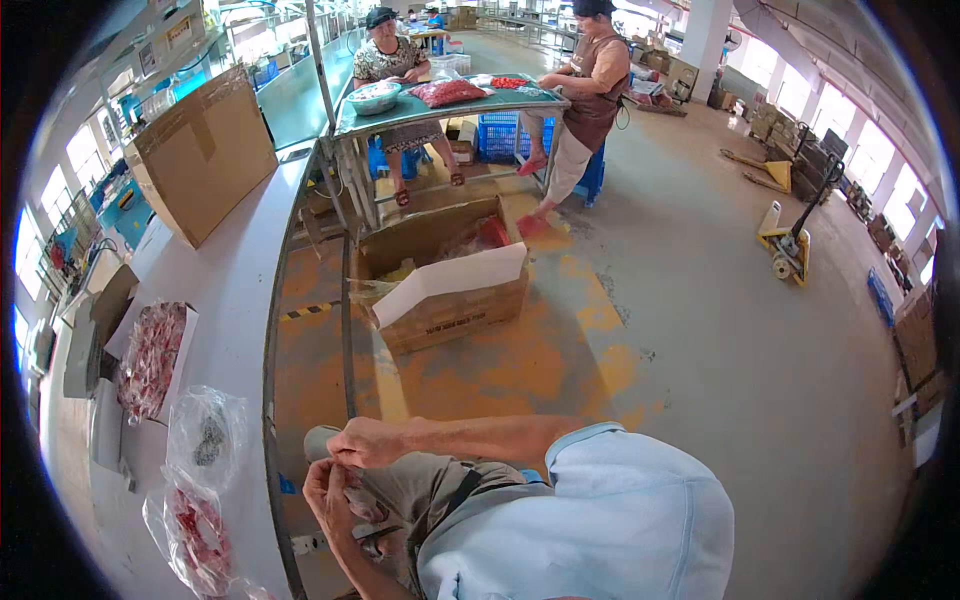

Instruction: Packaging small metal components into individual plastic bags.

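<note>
My right hand and my left hand meet above my lap, beside the edge of a long white table. Both have their fingers closed in a pinch, tips almost touching. Whatever lies between them is too small or hidden to make out. Nearest on the table is a clear plastic bag with red pieces in it. Just beyond sits another clear bag holding small dark grey pieces. An open carton contains a heap of small red-and-clear wrapped packets.
A large cardboard box stands on the table's far end. On the floor, an open carton holds plastic bags. Two people work at a green-topped table with red goods and a basin. A yellow pallet truck stands right.
</note>
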{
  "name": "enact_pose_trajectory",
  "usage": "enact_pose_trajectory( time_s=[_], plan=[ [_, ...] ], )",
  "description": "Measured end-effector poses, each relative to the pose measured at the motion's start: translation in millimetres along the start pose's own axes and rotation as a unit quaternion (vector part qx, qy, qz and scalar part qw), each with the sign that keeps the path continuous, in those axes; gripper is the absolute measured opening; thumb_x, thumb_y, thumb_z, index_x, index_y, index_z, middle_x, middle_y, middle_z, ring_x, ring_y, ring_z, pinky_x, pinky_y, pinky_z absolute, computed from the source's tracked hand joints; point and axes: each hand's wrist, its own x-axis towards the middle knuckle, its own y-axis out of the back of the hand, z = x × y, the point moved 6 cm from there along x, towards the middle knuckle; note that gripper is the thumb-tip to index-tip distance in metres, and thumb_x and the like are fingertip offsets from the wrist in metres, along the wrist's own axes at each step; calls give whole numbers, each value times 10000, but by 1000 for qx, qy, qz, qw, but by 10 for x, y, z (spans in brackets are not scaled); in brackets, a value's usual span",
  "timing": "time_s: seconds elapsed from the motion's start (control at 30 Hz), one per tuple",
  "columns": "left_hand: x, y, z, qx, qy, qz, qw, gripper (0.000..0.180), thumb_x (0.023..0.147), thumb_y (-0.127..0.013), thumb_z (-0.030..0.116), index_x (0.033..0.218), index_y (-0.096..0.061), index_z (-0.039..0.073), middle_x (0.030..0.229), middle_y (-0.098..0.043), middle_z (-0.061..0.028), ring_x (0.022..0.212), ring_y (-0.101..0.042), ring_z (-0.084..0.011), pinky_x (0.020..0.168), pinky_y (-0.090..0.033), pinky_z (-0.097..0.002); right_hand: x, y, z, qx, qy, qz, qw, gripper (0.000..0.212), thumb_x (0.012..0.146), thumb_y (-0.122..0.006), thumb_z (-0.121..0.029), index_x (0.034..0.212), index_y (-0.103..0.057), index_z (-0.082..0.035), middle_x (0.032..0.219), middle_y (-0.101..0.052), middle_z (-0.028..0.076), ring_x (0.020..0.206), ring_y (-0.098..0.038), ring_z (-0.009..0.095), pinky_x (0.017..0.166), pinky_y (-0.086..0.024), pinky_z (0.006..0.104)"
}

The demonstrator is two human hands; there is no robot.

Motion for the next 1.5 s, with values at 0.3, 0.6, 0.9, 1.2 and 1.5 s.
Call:
enact_pose_trajectory(
  time_s=[0.3, 0.6, 0.9, 1.2, 1.5],
  plan=[
    [34, 107, -136, 12, -23, 13, 1000, 89, 995, -607, 59, 928, -612, 1, 795, -591, 5, 685, -517, -67, 631, -432, -229, 11, -58, 41, 11, 1, 32, 999, 225, 981, -611, -186, 870, -609, 10, 741, -628, 239, 659, -624, 380, 610, -464, 444],
    [30, 90, -72, 50, -38, -3, 998, 99, 993, -601, 91, 922, -609, 22, 776, -581, -4, 665, -523, -91, 627, -461, -266, 17, -8, -4, 11, 11, 31, 999, 225, 971, -600, -157, 842, -619, 26, 697, -629, 213, 637, -645, 332, 592, -463, 436],
    [51, 36, -132, 18, -17, -2, 1000, 72, 971, -610, 45, 909, -608, 8, 785, -578, 8, 669, -520, -65, 596, -433, -225, -44, -9, -22, 22, 35, 48, 998, 175, 922, -627, -121, 834, -619, 30, 667, -598, 203, 603, -631, 296, 558, -455, 426],
    [97, -25, -122, 126, -39, 115, 985, 84, 953, -591, 29, 876, -568, 2, 751, -542, -3, 618, -489, -73, 545, -404, -243, -79, -34, 5, -110, 21, 108, 988, 192, 886, -627, -117, 789, -536, 22, 690, -586, 237, 645, -605, 426, 569, -445, 461],
    [-111, 210, -84, 9, -9, 149, 989, 123, 973, -585, 104, 881, -605, 26, 741, -513, 15, 634, -425, -85, 575, -352, -270, -72, 151, 96, 27, 13, 162, 986, 92, 934, -620, -107, 903, -580, -31, 738, -625, 126, 654, -623, 251, 601, -485, 380]
  ],
)
